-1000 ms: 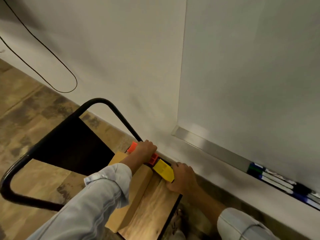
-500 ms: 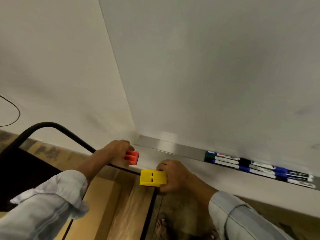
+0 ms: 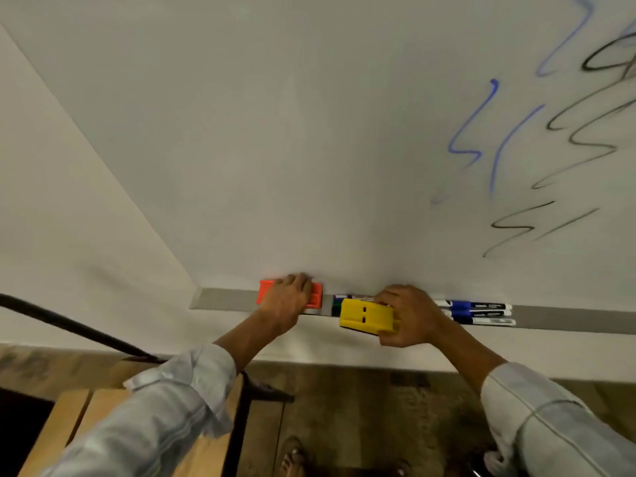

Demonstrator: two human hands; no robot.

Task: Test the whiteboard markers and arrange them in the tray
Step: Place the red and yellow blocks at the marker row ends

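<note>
A grey metal tray (image 3: 223,299) runs along the bottom of the whiteboard (image 3: 309,132). Several markers (image 3: 481,312) with blue and dark caps lie in it, partly hidden behind my right hand. My left hand (image 3: 287,301) is closed over an orange eraser (image 3: 265,295) that rests on the tray's left part. My right hand (image 3: 407,318) grips a yellow eraser (image 3: 364,315) just in front of the tray, over the markers' left ends.
Blue and black test scribbles (image 3: 516,142) cover the board's right side. A wooden-topped stand (image 3: 206,452) with a black metal frame (image 3: 86,332) stands at lower left. Patterned floor lies below the wall, with my foot (image 3: 292,459) on it.
Both hands have lifted the erasers from the wooden stand up to the tray; the orange one now sits on the tray. The view has swung right, revealing the scribbles.
</note>
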